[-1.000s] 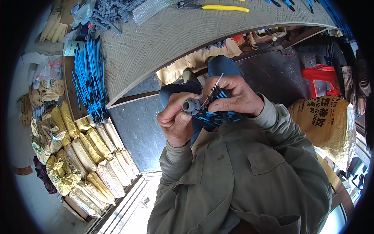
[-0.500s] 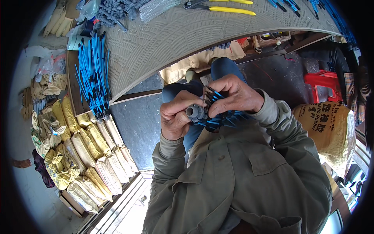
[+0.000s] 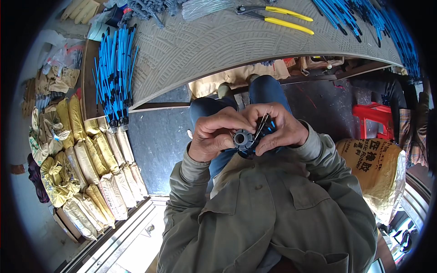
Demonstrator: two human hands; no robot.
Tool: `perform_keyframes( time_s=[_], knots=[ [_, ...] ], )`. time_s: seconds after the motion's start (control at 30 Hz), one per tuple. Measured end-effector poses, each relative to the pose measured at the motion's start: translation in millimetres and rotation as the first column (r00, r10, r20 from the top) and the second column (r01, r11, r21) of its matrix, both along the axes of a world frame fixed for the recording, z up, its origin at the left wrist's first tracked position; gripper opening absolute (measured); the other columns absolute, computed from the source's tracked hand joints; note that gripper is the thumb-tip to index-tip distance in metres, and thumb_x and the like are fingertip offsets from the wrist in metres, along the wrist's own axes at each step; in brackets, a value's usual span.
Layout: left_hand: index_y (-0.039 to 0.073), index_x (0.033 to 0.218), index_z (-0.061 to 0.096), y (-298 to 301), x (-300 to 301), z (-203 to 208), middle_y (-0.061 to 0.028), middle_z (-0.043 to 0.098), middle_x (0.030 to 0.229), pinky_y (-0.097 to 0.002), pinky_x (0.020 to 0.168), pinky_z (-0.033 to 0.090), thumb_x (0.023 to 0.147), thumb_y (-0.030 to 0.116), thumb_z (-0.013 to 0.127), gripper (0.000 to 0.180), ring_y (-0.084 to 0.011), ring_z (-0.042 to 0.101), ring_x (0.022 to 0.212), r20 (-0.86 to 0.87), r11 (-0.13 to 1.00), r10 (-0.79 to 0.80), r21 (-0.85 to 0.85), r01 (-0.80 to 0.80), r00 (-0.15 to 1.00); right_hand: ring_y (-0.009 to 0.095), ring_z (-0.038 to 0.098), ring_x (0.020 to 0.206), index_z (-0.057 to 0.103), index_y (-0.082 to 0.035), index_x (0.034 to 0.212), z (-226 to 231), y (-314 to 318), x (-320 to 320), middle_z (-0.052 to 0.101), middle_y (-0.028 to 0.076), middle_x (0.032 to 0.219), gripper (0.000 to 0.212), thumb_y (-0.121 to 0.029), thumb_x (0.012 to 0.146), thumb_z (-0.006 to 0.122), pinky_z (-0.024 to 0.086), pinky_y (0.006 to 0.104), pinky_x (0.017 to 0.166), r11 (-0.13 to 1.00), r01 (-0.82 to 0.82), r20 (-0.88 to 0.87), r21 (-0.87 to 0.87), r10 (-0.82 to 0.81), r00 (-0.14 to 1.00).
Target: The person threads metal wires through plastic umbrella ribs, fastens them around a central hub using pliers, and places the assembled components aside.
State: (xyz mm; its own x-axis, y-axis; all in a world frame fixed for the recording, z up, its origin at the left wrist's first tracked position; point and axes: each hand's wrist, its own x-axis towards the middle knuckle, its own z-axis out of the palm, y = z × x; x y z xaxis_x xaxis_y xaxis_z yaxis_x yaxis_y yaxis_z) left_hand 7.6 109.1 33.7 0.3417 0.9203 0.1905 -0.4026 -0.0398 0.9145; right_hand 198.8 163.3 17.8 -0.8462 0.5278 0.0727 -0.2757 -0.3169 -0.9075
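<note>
A grey plastic hub (image 3: 245,144) with a round hole and a notched rim is held over my lap. The thumb and fingers of my left hand (image 3: 214,135) are closed at its left side. On the other side my right hand (image 3: 286,131) curls round a bunch of black sticks with blue parts (image 3: 269,128), close against the hub. Thin metal wires (image 3: 260,126) stick up between my hands. My fingers hide the lower ends of the sticks, and I cannot tell how they join the hub.
On the patterned tabletop (image 3: 205,54) ahead lie yellow-handled cutters (image 3: 289,25), clear thin wires (image 3: 205,9), grey plastic parts (image 3: 152,8) and blue-and-black stick bundles (image 3: 114,75). Stacked sacks (image 3: 98,164) stand left. A red stool (image 3: 374,119) and a large bag (image 3: 371,175) are at right.
The hub has shifted slightly right and its hole now faces up more. The blue sticks that spread out below my right hand are mostly out of sight. The table appears lower in view.
</note>
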Motion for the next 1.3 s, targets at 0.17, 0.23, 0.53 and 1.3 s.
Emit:
perform_keyframes(
  time_s=[0.17, 0.23, 0.53, 1.3],
  knots=[
    [-0.003, 0.101, 0.063, -0.9, 1.1, -3.0, -0.0134, 0.062, 0.092, -0.0281, 0.076, 0.043, 0.075, 0.029, 0.069, 0.042, -0.0182, 0.056, 0.084, 0.054, 0.999, 0.015, -0.03, -0.013, 0.998, 0.002, 0.038, 0.067, 0.046, -0.006, 0.077, 8.5, -2.4, -6.2, 0.043, -0.005, 0.07, 0.036, -0.012, 0.067, 0.08, 0.031, 0.0217, 0.057, 0.982, 0.089, -0.068, 0.165, -0.079, 0.995],
    [-0.003, 0.099, 0.064, -0.5, -1.4, -1.7, -0.013, 0.062, 0.093, -0.0291, 0.076, 0.042, 0.075, 0.029, 0.069, 0.04, -0.0187, 0.055, 0.083, 0.036, 0.999, 0.018, -0.036, -0.017, 0.999, 0.002, 0.038, 0.067, 0.047, -0.006, 0.077, 7.7, -2.7, -5.5, 0.043, -0.005, 0.07, 0.035, -0.012, 0.067, 0.08, 0.031, 0.0219, 0.057, 0.987, 0.07, -0.042, 0.144, -0.065, 0.997],
    [0.001, 0.093, 0.069, 24.5, -9.6, -8.1, -0.0112, 0.061, 0.101, -0.0389, 0.085, 0.035, 0.074, 0.029, 0.07, 0.034, -0.0232, 0.048, 0.09, -0.075, 0.942, -0.047, 0.327, 0.069, 0.996, 0.001, 0.04, 0.067, 0.051, -0.003, 0.074, 12.5, 5.2, -2.4, 0.046, -0.005, 0.069, 0.031, -0.013, 0.067, 0.08, 0.033, 0.0224, 0.057, 0.993, -0.082, 0.026, 0.083, 0.08, 0.996],
    [-0.003, 0.115, 0.056, -1.5, 39.2, 35.5, -0.011, 0.057, 0.115, -0.0354, 0.097, 0.033, 0.08, 0.008, 0.063, 0.037, -0.0258, 0.043, 0.117, -0.401, 0.918, 0.397, 0.198, -0.344, 0.826, 0.021, 0.055, 0.08, 0.046, -0.003, 0.071, 15.2, -16.4, -4.1, 0.057, 0.014, 0.093, 0.033, -0.01, 0.068, 0.077, 0.043, 0.0304, 0.069, 0.536, 0.638, -0.158, 0.553, -0.685, 0.712]
  ],
)
